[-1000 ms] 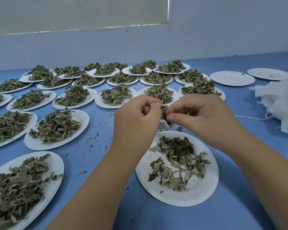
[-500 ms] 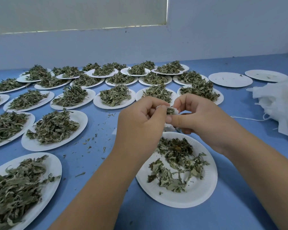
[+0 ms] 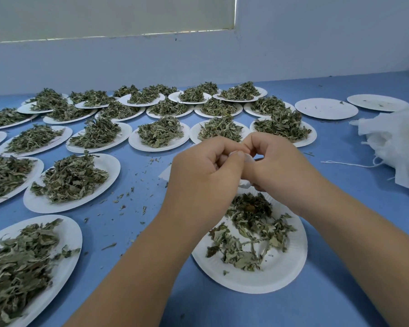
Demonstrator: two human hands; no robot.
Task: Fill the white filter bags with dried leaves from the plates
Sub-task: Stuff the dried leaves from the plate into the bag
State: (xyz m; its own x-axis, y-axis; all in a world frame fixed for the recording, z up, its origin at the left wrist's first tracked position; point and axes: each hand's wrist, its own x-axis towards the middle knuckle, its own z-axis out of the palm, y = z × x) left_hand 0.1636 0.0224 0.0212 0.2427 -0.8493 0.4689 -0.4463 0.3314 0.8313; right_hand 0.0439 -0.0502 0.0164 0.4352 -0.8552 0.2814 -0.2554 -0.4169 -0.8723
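White cloth of the filter bag (image 3: 245, 184) shows in two small patches only: a sliver at the thumbs and a corner hanging below the hands. Its long axis therefore seems to run roughly up and down with the mouth uppermost, though most of it is hidden. It is held in the air above the far rim of the near plate (image 3: 281, 274), on which a thin scatter of dried leaves (image 3: 250, 223) lies. Half a second ago a tuft of green showed at the mouth between the two hands, with a gap there; now the hands have closed against each other and no green shows at the top. The left hand (image 3: 203, 175) is knuckles-up, its fingers (image 3: 219, 151) curled in and the thumb laid across, pinching the bag's top edge. The right hand (image 3: 279, 166) meets it from the other side, fingers bent and pressed together on the same edge. Both forearms reach in from the lower corners over the blue bench (image 3: 345, 234). To the right lies a heap of spare bags (image 3: 397, 142) with a string (image 3: 347, 163) trailing out, and beyond it two emptied plates (image 3: 326, 109).
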